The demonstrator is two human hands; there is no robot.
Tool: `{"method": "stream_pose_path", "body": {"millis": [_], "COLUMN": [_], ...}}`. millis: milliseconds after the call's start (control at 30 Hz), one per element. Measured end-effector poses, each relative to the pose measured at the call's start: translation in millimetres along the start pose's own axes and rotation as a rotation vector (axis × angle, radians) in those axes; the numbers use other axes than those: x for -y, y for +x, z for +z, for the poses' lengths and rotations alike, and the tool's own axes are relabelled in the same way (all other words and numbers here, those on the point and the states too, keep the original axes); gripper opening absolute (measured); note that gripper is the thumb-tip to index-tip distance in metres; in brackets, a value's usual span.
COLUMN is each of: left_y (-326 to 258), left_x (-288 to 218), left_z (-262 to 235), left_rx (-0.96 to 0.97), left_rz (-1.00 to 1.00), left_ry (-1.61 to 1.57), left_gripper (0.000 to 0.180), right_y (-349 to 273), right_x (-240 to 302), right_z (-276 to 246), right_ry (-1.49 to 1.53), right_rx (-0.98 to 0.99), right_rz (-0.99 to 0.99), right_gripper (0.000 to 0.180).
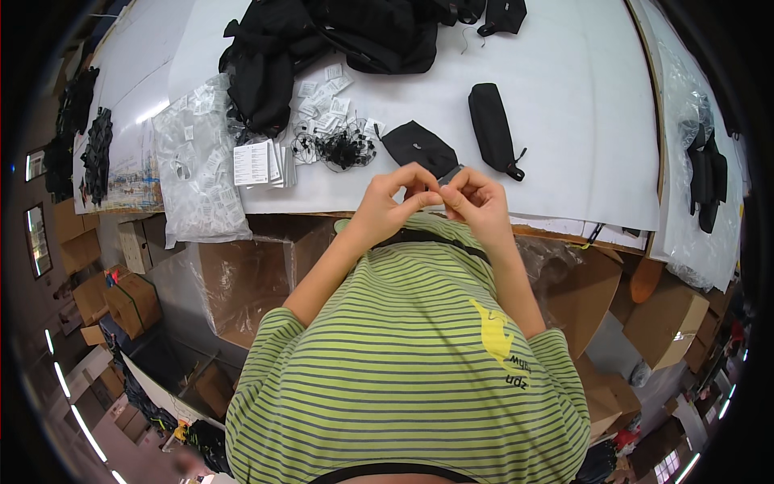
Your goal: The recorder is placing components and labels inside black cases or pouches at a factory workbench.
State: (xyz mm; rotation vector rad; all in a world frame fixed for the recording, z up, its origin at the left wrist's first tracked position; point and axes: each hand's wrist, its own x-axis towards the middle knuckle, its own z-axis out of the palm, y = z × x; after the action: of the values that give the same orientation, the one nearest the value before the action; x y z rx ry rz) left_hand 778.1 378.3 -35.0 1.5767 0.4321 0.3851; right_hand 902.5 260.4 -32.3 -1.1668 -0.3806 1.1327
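My left hand [390, 205] and my right hand [482, 208] meet at the table's front edge, fingertips nearly touching. Both are closed in a pinch, thumb against fingers. What lies between the fingertips is too small and too covered to make out. Just beyond the fingers lies a flat black fabric pouch [415, 145], its near end partly hidden by my hands. A small grey piece [451, 173] shows beside the right fingers. To the right rests a long black zippered case [490, 125] with a cord at its near end.
Black fabric pieces [355, 36] are heaped at the back. Left of my hands are tangled black strings [345, 148], small white packets [326, 105], a stack of printed cards [256, 164] and a clear plastic bag [205, 189] overhanging the table edge. Cardboard boxes [242, 278] stand below the table.
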Motion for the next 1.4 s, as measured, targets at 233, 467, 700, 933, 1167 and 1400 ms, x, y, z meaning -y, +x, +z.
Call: {"method": "stream_pose_path", "body": {"millis": [233, 467, 700, 933, 1167, 1400], "left_y": [-5.2, -9.1, -1.2, 1.4, -4.3, -10.5], "left_x": [-8.3, 8.1, 34.7, 22.1, 3.1, -7.1], "left_z": [30.0, 18.6, -5.4, -11.5, -13.0, -18.3], "left_rx": [0.425, 0.243, -0.003, 0.067, 0.034, 0.019], "left_rz": [-0.062, -0.013, 0.306, 0.534, 0.636, 0.68], "left_ry": [0.396, 0.322, 0.91, 0.881, 0.971, 0.947], "left_gripper": [0.013, 0.015, 0.023, 0.023, 0.026, 0.021], "right_y": [62.4, 59.9, 18.3, 2.3, -7.4, -7.8], "right_x": [-45.5, -64.1, -1.3, 20.8, 28.3, 28.8], "right_z": [-23.8, -52.7, -30.7, -15.9, -5.1, -2.9], "right_ry": [-1.236, -1.282, -1.063, -1.006, -0.938, -0.679], "right_rx": [0.038, 0.164, 0.081, -0.134, -0.099, 0.039], "right_rz": [-0.399, 0.015, -0.201, -0.398, -0.387, -0.214], "right_gripper": [0.039, 0.033, 0.017, 0.014, 0.015, 0.019]}}
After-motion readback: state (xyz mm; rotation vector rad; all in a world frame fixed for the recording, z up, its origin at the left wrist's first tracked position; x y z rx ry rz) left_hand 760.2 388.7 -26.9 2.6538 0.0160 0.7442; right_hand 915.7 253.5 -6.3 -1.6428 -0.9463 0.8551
